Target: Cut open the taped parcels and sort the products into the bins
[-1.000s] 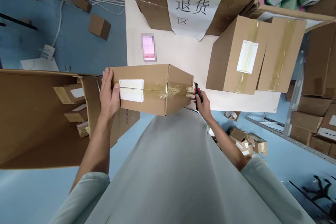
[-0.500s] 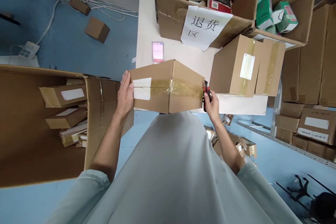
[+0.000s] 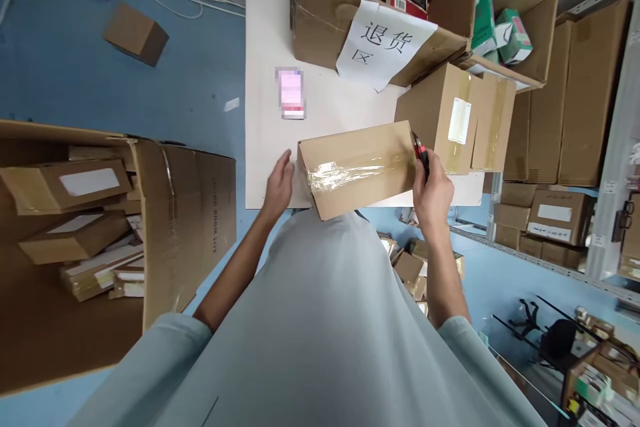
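A taped cardboard box (image 3: 360, 173) lies slightly askew at the front edge of the white table (image 3: 265, 120), close to my body. Shiny clear tape runs along its visible long side. My left hand (image 3: 279, 187) is just off the box's left end, open and holding nothing, with the fingers extended. At the right end, my right hand (image 3: 433, 190) is closed around a red and black box cutter (image 3: 423, 155). Its upper end is near the box's corner; whether the blade is out I cannot tell.
Behind are a large open carton (image 3: 320, 33) with a paper sign (image 3: 385, 47) and another carton (image 3: 537, 47) holding green packs. Two taped boxes (image 3: 457, 127) stand right. A phone (image 3: 291, 93) lies on the table. A big carton (image 3: 190, 200) of parcels is left; shelving (image 3: 607, 180) is right.
The box has been turned, so its white label no longer shows. My left hand has come off its left end. My right hand still grips the box cutter. The view has shifted.
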Action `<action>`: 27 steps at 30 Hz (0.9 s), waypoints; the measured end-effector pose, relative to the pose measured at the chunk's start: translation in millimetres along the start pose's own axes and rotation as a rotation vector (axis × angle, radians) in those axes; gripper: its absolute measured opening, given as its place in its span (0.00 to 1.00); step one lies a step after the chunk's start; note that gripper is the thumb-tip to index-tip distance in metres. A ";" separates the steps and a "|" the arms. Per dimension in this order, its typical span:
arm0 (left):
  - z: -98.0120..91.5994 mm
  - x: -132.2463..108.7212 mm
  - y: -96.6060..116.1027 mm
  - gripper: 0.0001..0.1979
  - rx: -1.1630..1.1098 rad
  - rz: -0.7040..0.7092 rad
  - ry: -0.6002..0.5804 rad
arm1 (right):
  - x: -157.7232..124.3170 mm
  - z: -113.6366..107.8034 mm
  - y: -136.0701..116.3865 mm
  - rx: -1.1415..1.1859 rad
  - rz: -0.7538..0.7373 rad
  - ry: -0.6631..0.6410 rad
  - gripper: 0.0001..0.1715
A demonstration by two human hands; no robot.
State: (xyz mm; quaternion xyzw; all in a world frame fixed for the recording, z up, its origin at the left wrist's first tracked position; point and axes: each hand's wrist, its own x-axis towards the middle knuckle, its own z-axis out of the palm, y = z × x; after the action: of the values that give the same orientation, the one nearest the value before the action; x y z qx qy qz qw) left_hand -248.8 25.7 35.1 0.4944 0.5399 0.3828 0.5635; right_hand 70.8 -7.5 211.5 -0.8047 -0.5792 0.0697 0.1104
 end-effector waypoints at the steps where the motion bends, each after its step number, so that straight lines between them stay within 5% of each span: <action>1: -9.8 7.1 15.1 0.41 -0.018 0.018 0.046 | -6.1 -3.7 -5.4 -0.010 0.016 0.017 0.29; 4: -31.9 30.5 63.7 0.38 0.013 0.116 -0.097 | -28.5 -14.6 -29.0 0.022 0.051 -0.012 0.30; 8: -42.2 50.5 101.4 0.32 0.102 0.137 -0.263 | -58.7 -21.6 -74.8 0.186 0.026 -0.278 0.33; 13: -42.8 51.0 100.0 0.25 0.106 0.134 -0.280 | -77.1 -13.1 -128.9 0.299 -0.127 -0.547 0.34; 27: -35.4 43.9 94.5 0.20 0.054 0.128 -0.227 | -69.2 -16.1 -195.4 -0.202 -0.189 -0.752 0.41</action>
State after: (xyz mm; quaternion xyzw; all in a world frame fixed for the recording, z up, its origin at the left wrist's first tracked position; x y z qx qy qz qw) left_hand -268.6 93.8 119.3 0.5829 0.4504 0.3450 0.5818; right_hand -126.6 -15.0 276.4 -0.6730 -0.6548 0.2914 -0.1831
